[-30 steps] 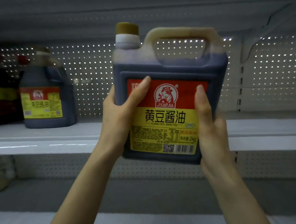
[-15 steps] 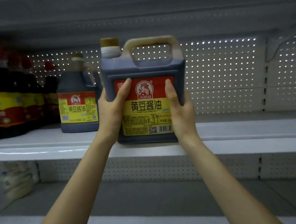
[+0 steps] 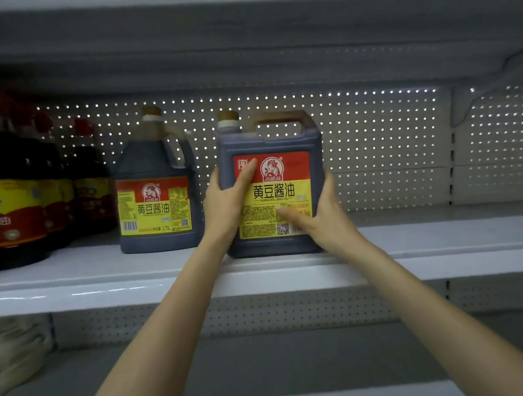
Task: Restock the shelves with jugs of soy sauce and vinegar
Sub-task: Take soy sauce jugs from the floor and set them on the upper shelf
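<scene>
A dark soy sauce jug [image 3: 278,147] with a red and yellow label, a top handle and a tan cap stands upright on the white shelf [image 3: 440,236], near its front edge. My left hand [image 3: 228,204] grips its left side, thumb lying across the label. My right hand [image 3: 322,217] holds its right side, thumb laid over the lower label. A second, rounder soy sauce jug [image 3: 156,201] with the same brand label stands just to the left, a small gap between them.
Several dark bottles with red caps and yellow-red labels [image 3: 24,200] fill the shelf's far left. A perforated back panel [image 3: 388,147] runs behind. The shelf right of the held jug is bare. White packages [image 3: 12,350] lie on the lower shelf at left.
Both hands carried the jug forward and down from mid-air onto the shelf, beside the rounder jug. My right thumb has slid lower across the label.
</scene>
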`<state>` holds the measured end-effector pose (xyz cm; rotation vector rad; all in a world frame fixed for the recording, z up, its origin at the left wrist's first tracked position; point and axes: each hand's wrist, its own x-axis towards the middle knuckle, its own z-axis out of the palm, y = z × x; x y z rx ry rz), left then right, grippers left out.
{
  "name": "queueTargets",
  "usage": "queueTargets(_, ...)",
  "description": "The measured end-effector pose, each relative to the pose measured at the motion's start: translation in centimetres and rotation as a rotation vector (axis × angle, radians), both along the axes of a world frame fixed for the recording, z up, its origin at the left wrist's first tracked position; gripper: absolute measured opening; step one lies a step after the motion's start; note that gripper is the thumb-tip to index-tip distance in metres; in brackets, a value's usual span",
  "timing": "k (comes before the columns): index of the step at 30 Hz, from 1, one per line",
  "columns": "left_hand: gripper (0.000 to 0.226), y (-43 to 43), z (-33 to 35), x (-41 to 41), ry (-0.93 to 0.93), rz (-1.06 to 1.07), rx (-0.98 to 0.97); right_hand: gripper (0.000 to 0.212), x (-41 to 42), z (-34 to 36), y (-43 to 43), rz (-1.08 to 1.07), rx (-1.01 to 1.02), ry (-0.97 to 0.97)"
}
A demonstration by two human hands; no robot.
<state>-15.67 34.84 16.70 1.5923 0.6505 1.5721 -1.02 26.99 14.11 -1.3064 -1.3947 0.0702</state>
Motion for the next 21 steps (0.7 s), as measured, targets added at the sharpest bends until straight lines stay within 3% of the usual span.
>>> queueTargets(4, 0.090, 1.3, 0.3, -0.4, 0.111, -0.078, 0.028, 0.138, 0.9, 0.6, 0.4, 0.084, -0.118, -0.045)
queueTargets(9, 0.094, 2.4, 0.7, -1.2, 0.327, -0.137, 0.022, 0.139, 2.0, 1.4, 1.1, 0.182, -0.174, 0.004)
queueTargets(21, 0.081, 2.1, -1.0, -0.8, 0.242, -0.104, 0.125, 0.130, 2.0, -0.2, 1.8, 0.168, -0.044, -0.019)
